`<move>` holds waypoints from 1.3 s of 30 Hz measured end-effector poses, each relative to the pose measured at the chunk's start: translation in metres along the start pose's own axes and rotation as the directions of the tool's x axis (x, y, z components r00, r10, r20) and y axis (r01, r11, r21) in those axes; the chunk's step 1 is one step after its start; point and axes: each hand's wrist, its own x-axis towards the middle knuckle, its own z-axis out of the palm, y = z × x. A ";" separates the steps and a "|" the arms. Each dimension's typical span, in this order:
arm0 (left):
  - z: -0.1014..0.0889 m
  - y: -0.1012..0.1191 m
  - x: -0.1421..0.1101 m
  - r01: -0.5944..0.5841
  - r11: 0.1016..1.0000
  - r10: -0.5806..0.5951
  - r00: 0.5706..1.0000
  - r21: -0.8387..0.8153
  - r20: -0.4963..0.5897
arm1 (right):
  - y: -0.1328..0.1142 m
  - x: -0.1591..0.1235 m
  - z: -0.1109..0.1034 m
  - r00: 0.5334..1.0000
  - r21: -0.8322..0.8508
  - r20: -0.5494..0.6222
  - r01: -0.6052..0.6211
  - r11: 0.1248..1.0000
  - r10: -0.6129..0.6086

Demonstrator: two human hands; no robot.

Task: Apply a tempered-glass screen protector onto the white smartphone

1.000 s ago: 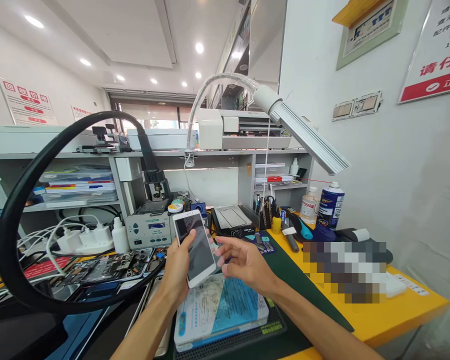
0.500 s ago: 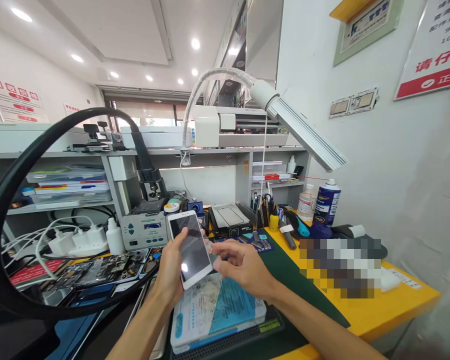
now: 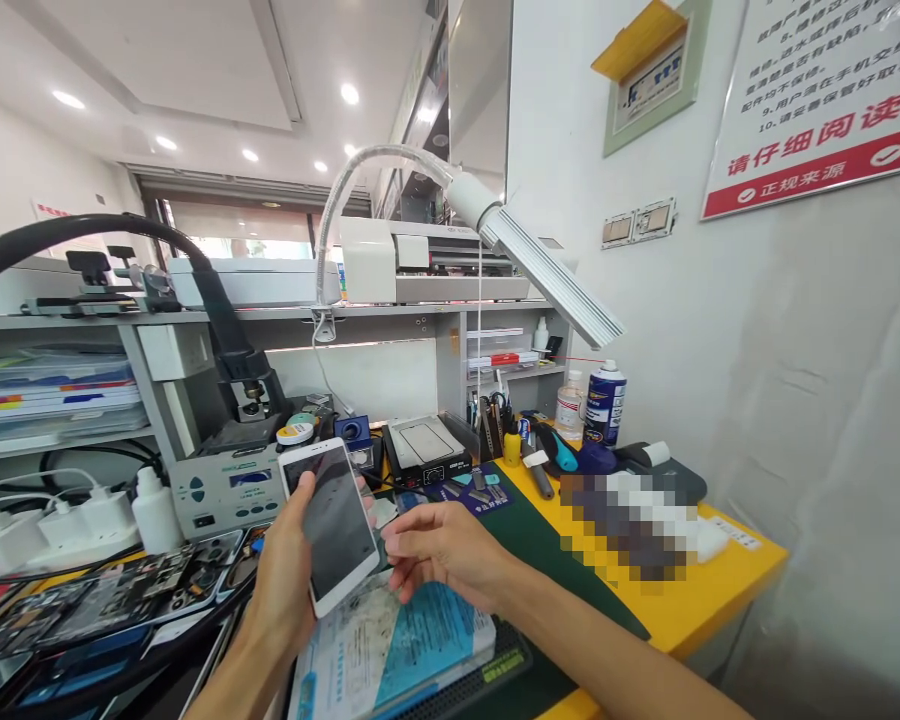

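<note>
My left hand (image 3: 281,585) holds a white smartphone (image 3: 330,522) upright and tilted, its dark screen toward me, thumb on the left edge. My right hand (image 3: 439,545) hovers just right of the phone's lower edge, fingers loosely curled and slightly apart, holding nothing that I can make out. Under both hands lies a blue and white package (image 3: 390,650) on a black ridged mat (image 3: 495,668). The mat rests on a dark green work mat (image 3: 555,560) over the yellow bench (image 3: 690,605).
A grey soldering station (image 3: 225,488) and black heating plate (image 3: 424,450) stand behind the phone. A white gooseneck lamp (image 3: 547,280) hangs over the bench. Bottles (image 3: 604,402) and tools (image 3: 547,450) stand right. Opened phones (image 3: 120,595), chargers (image 3: 45,525) and a black hose (image 3: 210,290) lie left.
The camera view has swung to the right, so everything sits further left in the picture. My right hand's fingers have curled in and dropped a little beside the phone. The left hand keeps its hold.
</note>
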 end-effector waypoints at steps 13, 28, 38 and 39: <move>-0.006 -0.004 0.009 -0.135 0.987 0.133 0.991 -0.090 -0.029 | -0.002 -0.001 -0.002 1.000 0.038 0.004 0.029 0.999 -0.029; -0.012 -0.002 0.015 -0.102 0.988 0.100 0.995 -0.118 -0.027 | -0.029 0.008 -0.033 0.838 -0.157 -0.395 0.341 0.927 -0.376; -0.012 -0.001 0.014 -0.151 0.985 0.149 0.988 -0.084 -0.030 | -0.054 0.005 -0.075 0.749 -0.050 -0.550 0.414 0.909 -0.371; -0.012 -0.001 0.014 -0.148 0.985 0.146 0.989 -0.084 -0.032 | -0.057 0.004 -0.080 0.746 -0.022 -0.562 0.419 0.908 -0.358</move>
